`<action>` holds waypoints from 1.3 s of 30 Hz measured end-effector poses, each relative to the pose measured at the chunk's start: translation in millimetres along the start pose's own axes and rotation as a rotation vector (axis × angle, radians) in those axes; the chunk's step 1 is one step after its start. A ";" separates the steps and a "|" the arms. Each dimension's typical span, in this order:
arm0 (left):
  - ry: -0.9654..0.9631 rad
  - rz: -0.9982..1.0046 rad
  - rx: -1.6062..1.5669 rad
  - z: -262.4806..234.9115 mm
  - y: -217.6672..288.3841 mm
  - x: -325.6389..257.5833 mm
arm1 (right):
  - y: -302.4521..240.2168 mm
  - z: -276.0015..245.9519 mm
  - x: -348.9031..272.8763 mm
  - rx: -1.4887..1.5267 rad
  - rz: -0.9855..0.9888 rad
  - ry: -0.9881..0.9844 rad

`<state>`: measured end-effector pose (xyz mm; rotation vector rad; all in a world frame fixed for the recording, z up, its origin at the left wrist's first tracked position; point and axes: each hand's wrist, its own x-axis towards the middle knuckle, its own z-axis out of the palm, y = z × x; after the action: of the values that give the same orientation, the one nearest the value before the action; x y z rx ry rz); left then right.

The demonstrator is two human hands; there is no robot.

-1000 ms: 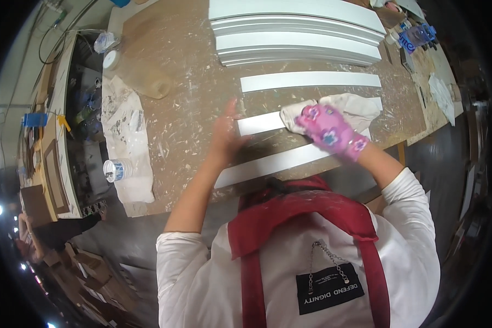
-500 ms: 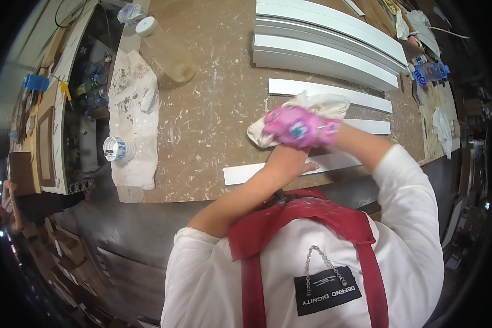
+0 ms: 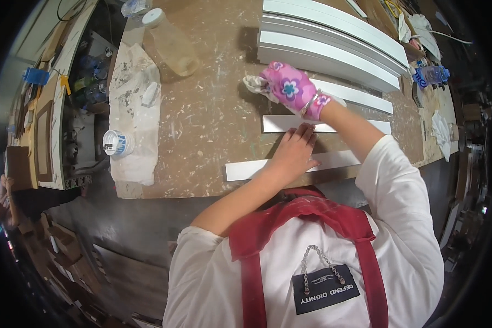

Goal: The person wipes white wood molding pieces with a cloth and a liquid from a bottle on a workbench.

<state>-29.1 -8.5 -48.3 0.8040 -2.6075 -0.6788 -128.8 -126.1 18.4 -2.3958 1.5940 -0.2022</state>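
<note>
My bare left hand [image 3: 294, 154] is stretched out, fingers apart, its fingertips resting on a white strip [image 3: 276, 123] that lies across the bench. Under its palm and thumb runs another white strip [image 3: 246, 170], nearest to me. On my right hand [image 3: 290, 90] is a pink glove with a flower pattern. That hand is closed over a crumpled off-white rag [image 3: 253, 84], whose end sticks out to the left of the fingers. Just beyond, the rag and glove partly cover a third white strip [image 3: 361, 97]. The gloved fingertips are mostly hidden.
A stack of long white boards [image 3: 328, 38] fills the far right of the paint-spotted bench [image 3: 202, 120]. At left, a capped bottle [image 3: 172, 44] of cloudy liquid lies near a stained cloth [image 3: 134, 104] bearing a small white cup [image 3: 116, 143]. A clear bottle [image 3: 433, 73] lies far right.
My right hand has moved up and away with the rag, uncovering the middle strip. My left hand has come out from under the glove, fingers now spread on that strip.
</note>
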 end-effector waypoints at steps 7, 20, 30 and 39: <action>0.018 -0.030 -0.020 4.4 3.9 1.6 | -6.6 28.2 10.3 -0.067 -0.340 -0.263; 0.125 -0.187 0.347 -24.6 -46.0 7.1 | 59.8 -44.3 -64.7 0.176 -0.175 0.376; 0.189 -0.469 0.215 -120.4 -114.6 -92.1 | 20.3 -5.7 -54.2 -0.220 -0.140 -0.028; 0.614 -0.760 0.120 -202.7 -222.3 -138.4 | -10.6 34.6 -34.8 -0.171 -0.286 0.037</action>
<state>265.3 -157.5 -19.9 1.7479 -1.7650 -0.3536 -124.2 -85.5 -10.8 -2.7638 1.3251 -0.1700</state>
